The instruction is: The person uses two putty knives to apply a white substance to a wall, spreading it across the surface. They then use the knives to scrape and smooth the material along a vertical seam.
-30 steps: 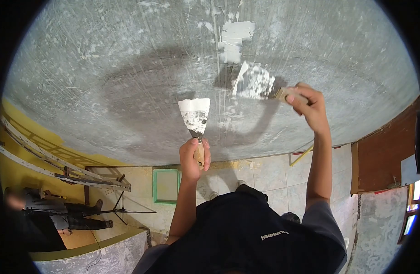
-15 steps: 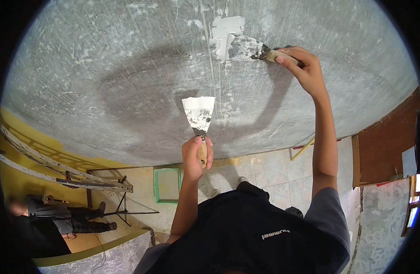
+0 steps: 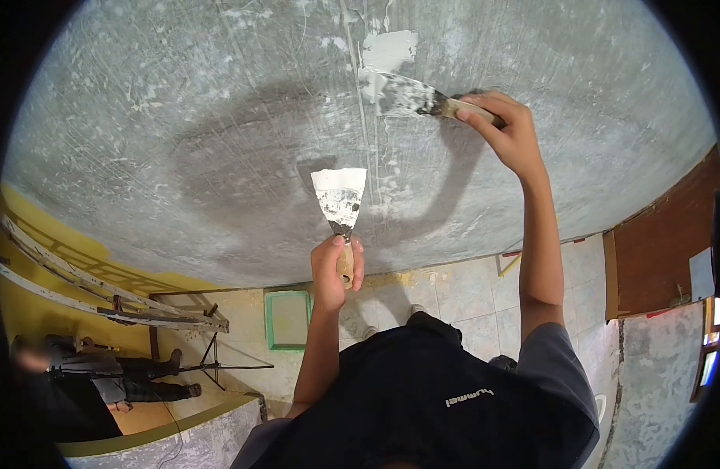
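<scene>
Two hands, fingers closed round handles | right hand (image 3: pixel 511 131): smeared scraper (image 3: pixel 411 99), long axis toward 9 o'clock, blade at wall (image 3: pixel 242 156) | filler patch (image 3: pixel 389 50): 10 o'clock from right fingers | left hand (image 3: pixel 327 271): loaded scraper (image 3: pixel 340 195), toward 12 o'clock

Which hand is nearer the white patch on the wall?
Right. The right hand is to the right of and below the white patch; the left hand is much farther below it.
</scene>
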`<action>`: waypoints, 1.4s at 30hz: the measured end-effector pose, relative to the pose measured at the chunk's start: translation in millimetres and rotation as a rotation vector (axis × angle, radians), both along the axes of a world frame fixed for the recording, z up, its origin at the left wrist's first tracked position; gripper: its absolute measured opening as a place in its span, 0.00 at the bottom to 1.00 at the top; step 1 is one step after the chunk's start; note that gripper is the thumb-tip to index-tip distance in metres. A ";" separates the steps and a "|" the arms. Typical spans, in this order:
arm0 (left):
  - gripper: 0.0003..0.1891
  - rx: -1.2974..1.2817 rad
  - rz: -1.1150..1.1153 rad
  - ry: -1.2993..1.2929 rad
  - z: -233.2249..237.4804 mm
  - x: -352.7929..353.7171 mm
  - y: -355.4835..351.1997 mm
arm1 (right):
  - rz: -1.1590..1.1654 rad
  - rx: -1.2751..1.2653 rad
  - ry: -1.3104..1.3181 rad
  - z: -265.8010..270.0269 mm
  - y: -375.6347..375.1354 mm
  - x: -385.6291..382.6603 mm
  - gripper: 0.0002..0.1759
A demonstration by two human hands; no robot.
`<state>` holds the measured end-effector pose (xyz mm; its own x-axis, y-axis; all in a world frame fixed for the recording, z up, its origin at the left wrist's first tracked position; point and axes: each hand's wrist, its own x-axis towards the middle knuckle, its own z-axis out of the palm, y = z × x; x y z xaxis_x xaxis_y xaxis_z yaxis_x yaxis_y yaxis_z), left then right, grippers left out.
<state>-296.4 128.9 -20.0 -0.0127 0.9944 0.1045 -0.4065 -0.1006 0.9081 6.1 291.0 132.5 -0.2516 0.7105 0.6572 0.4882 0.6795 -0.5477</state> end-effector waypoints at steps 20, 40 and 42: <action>0.24 0.009 0.014 -0.005 -3.2 -6.8 -5.8 | 0.053 -0.055 0.120 -32.8 10.9 47.5 0.16; 0.23 -0.028 0.035 0.044 -3.6 -3.8 6.7 | 0.146 -0.139 0.103 -9.6 -32.5 50.0 0.13; 0.23 -0.015 0.031 0.125 4.3 -0.4 9.2 | 0.219 -0.196 0.146 -7.2 -48.7 25.2 0.12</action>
<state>-296.8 138.1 -15.7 -0.0313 0.9953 0.0921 -0.2868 -0.0972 0.9531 31.3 242.3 125.3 -0.3258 0.7660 0.5541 0.2483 0.6348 -0.7317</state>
